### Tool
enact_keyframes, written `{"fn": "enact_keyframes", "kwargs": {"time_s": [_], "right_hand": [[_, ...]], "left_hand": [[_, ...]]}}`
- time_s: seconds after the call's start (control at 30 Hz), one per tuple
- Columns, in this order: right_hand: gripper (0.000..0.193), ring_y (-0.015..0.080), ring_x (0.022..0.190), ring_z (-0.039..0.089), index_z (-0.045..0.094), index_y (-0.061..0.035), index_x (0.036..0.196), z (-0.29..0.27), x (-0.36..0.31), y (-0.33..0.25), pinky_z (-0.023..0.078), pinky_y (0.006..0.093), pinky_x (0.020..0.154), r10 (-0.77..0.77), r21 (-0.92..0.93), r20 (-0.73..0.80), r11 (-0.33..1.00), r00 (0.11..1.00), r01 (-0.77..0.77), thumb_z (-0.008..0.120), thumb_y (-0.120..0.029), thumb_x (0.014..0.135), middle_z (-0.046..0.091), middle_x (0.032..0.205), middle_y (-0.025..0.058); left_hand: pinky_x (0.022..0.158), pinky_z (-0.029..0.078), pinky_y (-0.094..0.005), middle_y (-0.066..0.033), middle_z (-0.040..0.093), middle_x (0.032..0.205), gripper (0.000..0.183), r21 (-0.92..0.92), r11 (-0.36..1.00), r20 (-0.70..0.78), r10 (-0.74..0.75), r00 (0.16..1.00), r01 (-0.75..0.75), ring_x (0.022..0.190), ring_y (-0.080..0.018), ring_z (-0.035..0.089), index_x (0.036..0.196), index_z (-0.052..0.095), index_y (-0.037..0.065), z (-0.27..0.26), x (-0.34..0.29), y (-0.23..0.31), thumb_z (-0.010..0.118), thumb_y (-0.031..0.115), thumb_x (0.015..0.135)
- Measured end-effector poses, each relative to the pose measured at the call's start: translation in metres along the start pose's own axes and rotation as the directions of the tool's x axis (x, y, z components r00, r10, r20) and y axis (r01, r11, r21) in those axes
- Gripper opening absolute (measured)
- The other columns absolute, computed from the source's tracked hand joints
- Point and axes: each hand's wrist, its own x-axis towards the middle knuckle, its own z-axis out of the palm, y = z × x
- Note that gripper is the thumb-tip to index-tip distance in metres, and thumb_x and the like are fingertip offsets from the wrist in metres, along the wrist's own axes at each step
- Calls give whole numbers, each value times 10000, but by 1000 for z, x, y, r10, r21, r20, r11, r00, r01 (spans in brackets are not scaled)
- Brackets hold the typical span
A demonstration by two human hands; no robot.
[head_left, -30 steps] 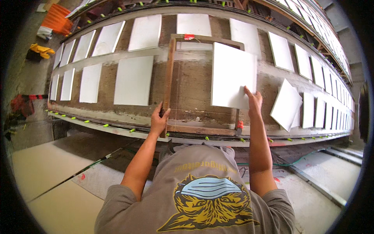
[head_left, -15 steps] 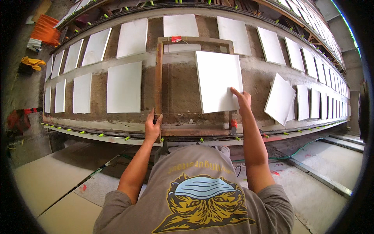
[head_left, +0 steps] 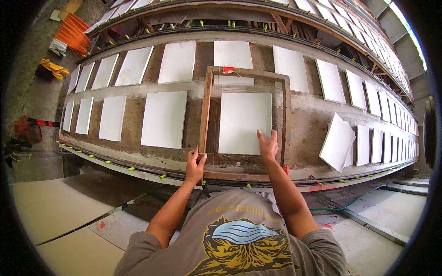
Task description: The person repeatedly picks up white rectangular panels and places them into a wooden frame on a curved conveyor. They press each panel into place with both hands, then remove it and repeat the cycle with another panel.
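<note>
A white rectangular sheet (head_left: 244,119) lies within a brown wooden frame (head_left: 206,110) on the wide, brown-stained table in front of me. Thin strings run across the frame near its left and lower sides. My right hand (head_left: 268,146) grips the sheet at its lower right edge, thumb on top and the other fingers at the side, partly hidden. At the frame's lower left corner, my left hand (head_left: 195,166) holds the frame's side between thumb and fingers. A red tag (head_left: 228,70) sits on the frame's far bar.
Rows of white sheets (head_left: 164,119) lie on the table (head_left: 198,119) to both sides and behind. Two overlapping sheets (head_left: 338,141) sit askew on the right. Green clips (head_left: 131,169) line the table edges. Orange cloth (head_left: 72,34) lies at far left.
My right hand has moved the sheet left and nearer, bringing it from over the frame's right bar to within the frame. The view has shifted; my left hand stays at the frame's corner.
</note>
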Motion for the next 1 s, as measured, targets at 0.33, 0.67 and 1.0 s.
{"fn": "enact_keyframes", "kwargs": {"time_s": [0.33,0.67,1.0], "right_hand": [[713,466,1182,630,501,-90,1365,17,-5,-6,472,531,1005,58,-31,27,998,998,-57,705,-596,907,696,1201,253],[745,460,1178,631,468,-115,1405,21,-13,-12,486,543,977,56,-136,6,989,998,-55,688,-626,909,686,1232,246],[919,431,1231,599,335,-165,1609,32,-19,0,471,526,1011,-36,-148,-40,989,999,29,675,-650,906,619,1335,232]], "left_hand": [[1104,422,-436,-224,519,1338,661,31,999,-33,43,999,-42,1285,-371,525,1508,470,-50,4,0,-17,622,390,1039],[1085,429,-441,-238,528,1313,655,43,998,-30,49,998,-48,1261,-387,527,1486,483,-76,2,1,-14,622,380,1036],[1078,436,-447,-225,529,1306,642,-2,998,-27,62,998,-62,1255,-380,529,1491,486,-56,2,1,-17,623,375,1036]]}}
